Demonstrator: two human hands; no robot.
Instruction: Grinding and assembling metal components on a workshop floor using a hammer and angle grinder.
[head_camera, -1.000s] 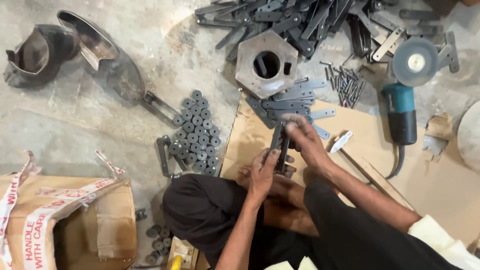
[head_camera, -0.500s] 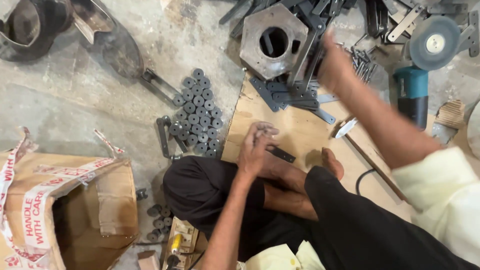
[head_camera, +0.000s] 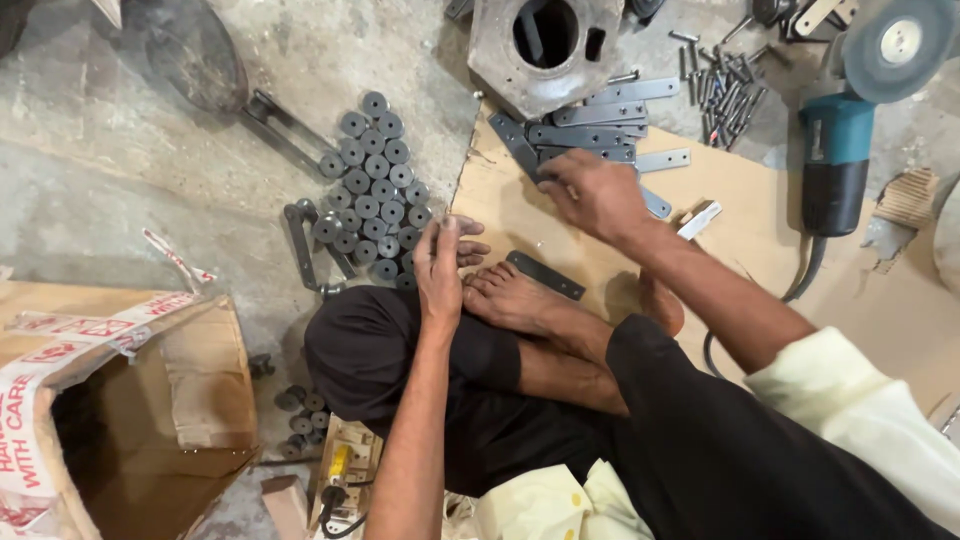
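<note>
I am sitting cross-legged on the floor, and my right hand (head_camera: 592, 192) is reaching forward over the pile of flat metal strips (head_camera: 590, 125) lying at the far edge of the cardboard sheet (head_camera: 740, 215). The hand is palm-down with its fingers curled onto the near strips, touching them; I cannot tell whether it is actually gripping one, since the fingertips are hidden under the hand. The pile is spreading out from beneath my knuckles toward the hexagonal metal housing (head_camera: 545, 50) just beyond it.

My left hand (head_camera: 440, 262) is resting above my bare foot (head_camera: 515, 298), fingers loosely bent and nearly closed; whether it is pinching anything is too small to tell. One single dark strip (head_camera: 545, 275) is lying on the cardboard just right of that hand, between my two hands, apart from the pile. A cluster of round grey discs (head_camera: 372, 185) is sitting on the concrete immediately left of my left hand.

An angle grinder (head_camera: 845, 130) is lying to the right, well apart from both hands, and an open cardboard box (head_camera: 120, 400) is standing at my left.
</note>
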